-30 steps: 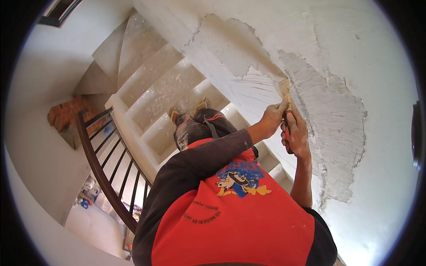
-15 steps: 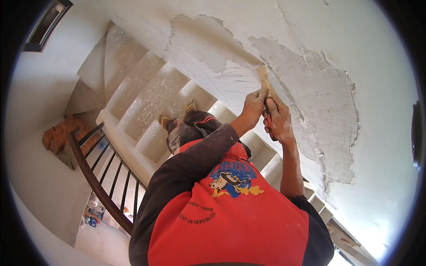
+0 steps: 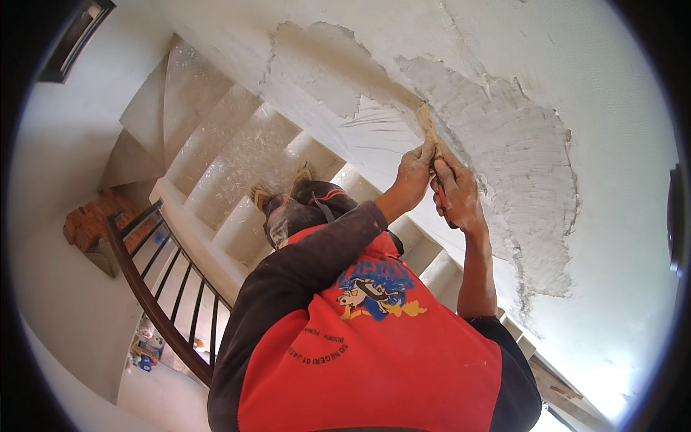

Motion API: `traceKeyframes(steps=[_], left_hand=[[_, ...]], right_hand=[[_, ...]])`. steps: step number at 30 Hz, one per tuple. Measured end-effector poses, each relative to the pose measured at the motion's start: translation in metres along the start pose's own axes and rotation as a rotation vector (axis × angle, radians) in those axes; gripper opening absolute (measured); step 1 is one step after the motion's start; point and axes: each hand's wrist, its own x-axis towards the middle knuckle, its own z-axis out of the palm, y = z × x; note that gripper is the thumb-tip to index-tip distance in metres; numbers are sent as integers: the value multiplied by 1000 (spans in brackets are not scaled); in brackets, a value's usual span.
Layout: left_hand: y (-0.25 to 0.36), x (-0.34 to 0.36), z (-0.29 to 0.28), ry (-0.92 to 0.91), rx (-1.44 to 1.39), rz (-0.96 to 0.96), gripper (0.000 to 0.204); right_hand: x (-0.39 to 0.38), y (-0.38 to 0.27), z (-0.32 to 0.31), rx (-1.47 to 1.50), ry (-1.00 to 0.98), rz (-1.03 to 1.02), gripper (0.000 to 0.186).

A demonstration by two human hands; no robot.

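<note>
Both of my hands are on a scraper (image 3: 429,127) with a red and black handle and a flat blade crusted with pale plaster dust. My right hand (image 3: 461,198) is wrapped round the handle. My left hand (image 3: 415,175) is closed around the scraper farther up, near the base of the blade, its thumb lying along it. The blade's tip touches the white wall (image 3: 612,93) at the edge of a rough grey patch (image 3: 518,165) where the paint is gone. A second bare patch (image 3: 324,68) lies to the left of the tip.
Beneath me a winding staircase (image 3: 237,144) is littered with pale flakes, and my sandalled feet stand on it. A dark railing (image 3: 155,306) curves along the left side. Reddish bricks (image 3: 97,219) are stacked beyond it. A dark-framed opening (image 3: 75,39) is at upper left.
The view has shifted slightly, so the wall and stairs sit a little farther left. The scraper tip has moved slightly right along the wall, and both hands keep their grip.
</note>
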Motion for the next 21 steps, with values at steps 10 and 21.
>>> traceKeyframes(steps=[10, 21], left_hand=[[65, 8, -22, 194, 154, 93, 60], [8, 7, -2, 134, -3, 0, 49]], right_hand=[[40, -30, 36, 98, -107, -226, 33], [8, -15, 7, -27, -13, -8, 35]])
